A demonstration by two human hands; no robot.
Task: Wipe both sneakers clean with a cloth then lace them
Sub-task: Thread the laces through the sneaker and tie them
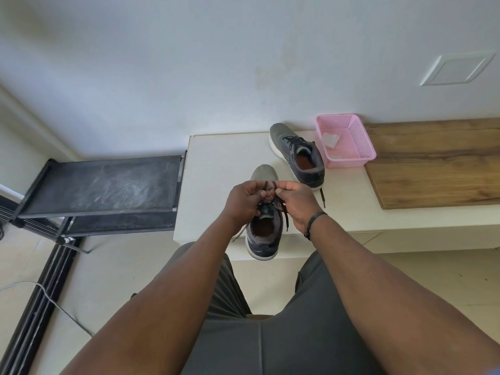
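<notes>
Left hand (243, 203) and right hand (296, 205) pinching dark lace (270, 184) over near sneaker (263, 239), second sneaker (297, 155) at 1 o'clock on white tabletop (221, 171), touching pink basket (349, 136)

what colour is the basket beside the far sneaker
Pink, a perforated plastic basket, clearest in the head view.

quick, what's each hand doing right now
Left hand: closed, pinching the lace of the near sneaker.
Right hand: closed, pinching the same lace from the other side.

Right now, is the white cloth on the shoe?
No, the white cloth lies inside the pink basket, beside the far sneaker.
</notes>
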